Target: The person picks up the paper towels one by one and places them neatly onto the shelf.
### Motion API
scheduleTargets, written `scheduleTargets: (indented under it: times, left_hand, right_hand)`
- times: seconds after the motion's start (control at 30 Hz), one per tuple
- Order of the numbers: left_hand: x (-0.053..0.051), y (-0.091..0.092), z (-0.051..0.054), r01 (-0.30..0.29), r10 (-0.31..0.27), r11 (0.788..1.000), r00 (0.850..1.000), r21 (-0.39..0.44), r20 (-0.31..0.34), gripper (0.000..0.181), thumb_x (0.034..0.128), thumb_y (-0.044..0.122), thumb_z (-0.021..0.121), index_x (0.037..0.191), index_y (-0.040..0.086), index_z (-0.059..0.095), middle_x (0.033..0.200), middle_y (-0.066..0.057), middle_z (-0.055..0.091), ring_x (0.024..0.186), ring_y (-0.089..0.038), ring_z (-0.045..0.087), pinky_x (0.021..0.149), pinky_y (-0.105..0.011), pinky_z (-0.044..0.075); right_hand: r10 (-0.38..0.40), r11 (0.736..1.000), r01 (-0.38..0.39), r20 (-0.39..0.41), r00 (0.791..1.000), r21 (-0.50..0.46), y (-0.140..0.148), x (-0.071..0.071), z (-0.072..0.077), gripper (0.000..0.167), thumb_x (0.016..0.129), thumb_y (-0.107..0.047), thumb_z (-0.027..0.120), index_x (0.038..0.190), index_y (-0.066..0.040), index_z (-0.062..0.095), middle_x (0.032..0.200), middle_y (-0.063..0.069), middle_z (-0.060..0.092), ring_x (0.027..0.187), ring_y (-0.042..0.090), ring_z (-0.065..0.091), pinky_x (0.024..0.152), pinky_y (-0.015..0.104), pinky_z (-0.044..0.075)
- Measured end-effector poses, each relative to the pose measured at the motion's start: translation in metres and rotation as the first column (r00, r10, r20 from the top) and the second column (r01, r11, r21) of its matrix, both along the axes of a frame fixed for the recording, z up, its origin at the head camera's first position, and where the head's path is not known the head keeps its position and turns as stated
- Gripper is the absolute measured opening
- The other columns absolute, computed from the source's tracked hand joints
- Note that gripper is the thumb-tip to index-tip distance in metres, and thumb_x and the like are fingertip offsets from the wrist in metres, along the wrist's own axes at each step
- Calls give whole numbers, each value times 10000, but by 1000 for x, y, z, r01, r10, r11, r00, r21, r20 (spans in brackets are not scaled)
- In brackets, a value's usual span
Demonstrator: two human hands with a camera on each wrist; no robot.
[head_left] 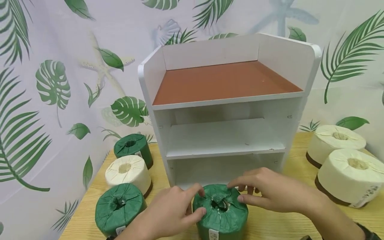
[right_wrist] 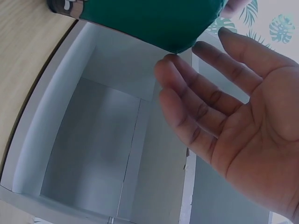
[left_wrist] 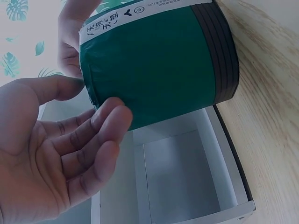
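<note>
A green-wrapped toilet paper roll (head_left: 222,216) stands upright on the table in front of the shelf, its wrapper tucked into the centre hole. My left hand (head_left: 172,210) is at the roll's left upper edge, thumb and fingertips touching the wrapper. On the opposite side, my right hand (head_left: 267,190) has its fingertips at the right upper rim. In the left wrist view, the left hand (left_wrist: 60,144) shows its palm, the fingers loosely bent against the green side. The right wrist view shows the right hand (right_wrist: 243,112) likewise, fingers loosely bent beside the roll (right_wrist: 149,18).
A white shelf unit (head_left: 222,153) with a brown top stands behind the roll. Along the left are two green rolls (head_left: 120,206) and a cream roll (head_left: 127,171). Two cream rolls (head_left: 351,176) stand at the right on the wooden table (head_left: 288,223). A leaf-patterned cloth (head_left: 75,43) hangs behind.
</note>
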State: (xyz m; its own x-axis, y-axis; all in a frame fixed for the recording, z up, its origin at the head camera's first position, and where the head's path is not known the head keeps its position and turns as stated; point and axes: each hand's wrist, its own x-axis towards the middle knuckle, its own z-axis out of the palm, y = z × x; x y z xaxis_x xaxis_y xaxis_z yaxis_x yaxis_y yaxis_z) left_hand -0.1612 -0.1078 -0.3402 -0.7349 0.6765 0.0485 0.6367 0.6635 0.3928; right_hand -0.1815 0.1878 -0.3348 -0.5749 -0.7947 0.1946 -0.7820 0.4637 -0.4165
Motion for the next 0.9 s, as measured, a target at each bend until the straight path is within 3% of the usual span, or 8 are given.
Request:
scheduleTargets:
  times: [0.17, 0.23, 0.37, 0.53, 0.67, 0.9]
  left_hand:
    - [7, 0, -9, 8, -5, 999, 997, -48, 71, 217, 957, 381, 638, 1111, 231, 605, 613, 196, 544, 547, 83, 493, 508, -174, 407]
    - [7, 1, -10, 6, -1, 998, 997, -60, 75, 209, 956, 373, 646, 1108, 235, 605, 624, 187, 545, 553, 72, 498, 509, -182, 413]
    - [8, 3, -10, 13, -3, 997, 990, -70, 144, 213, 963, 380, 640, 1120, 241, 601, 635, 191, 526, 559, 60, 501, 522, -190, 424]
    - [3, 2, -5, -13, 17, 999, 995, -50, 97, 194, 958, 349, 649, 1109, 236, 606, 643, 180, 529, 553, 49, 500, 511, -199, 427]
    - [2, 4, -5, -19, 24, 999, 994, -48, 106, 172, 948, 322, 643, 1092, 238, 599, 658, 194, 529, 561, 55, 497, 504, -197, 423]
    - [-7, 7, 1, -24, 24, 1000, 1000, -1, -13, 154, 930, 249, 625, 1080, 223, 604, 622, 178, 521, 523, 38, 472, 467, -211, 392]
  right_hand:
    - [25, 1000, -25, 47, 999, -14, -4, 4, -13, 275, 1011, -316, 591, 1242, -189, 671, 1088, -111, 693, 842, -52, 609, 687, 209, 528]
    - [24, 999, -23, 40, 999, -24, -4, 4, -15, 256, 1009, -309, 595, 1231, -209, 674, 1092, -119, 690, 841, -53, 608, 690, 203, 527]
    - [68, 997, -66, 74, 995, -31, -3, 4, -16, 259, 1014, -296, 587, 1228, -189, 684, 1085, -97, 698, 840, -56, 611, 682, 190, 525]
    - [63, 998, -63, 21, 998, -18, -6, -5, -13, 238, 1001, -281, 612, 1204, -188, 695, 1054, -88, 709, 829, -51, 610, 679, 199, 529]
    - [65, 998, -64, 49, 997, -13, -7, -5, -13, 218, 1002, -289, 610, 1182, -196, 691, 1043, -100, 706, 813, -53, 604, 669, 205, 530]
    - [13, 1000, -13, 21, 1000, -7, -8, -12, -5, 146, 994, -284, 623, 1123, -225, 661, 966, -130, 696, 754, -48, 587, 642, 217, 514]
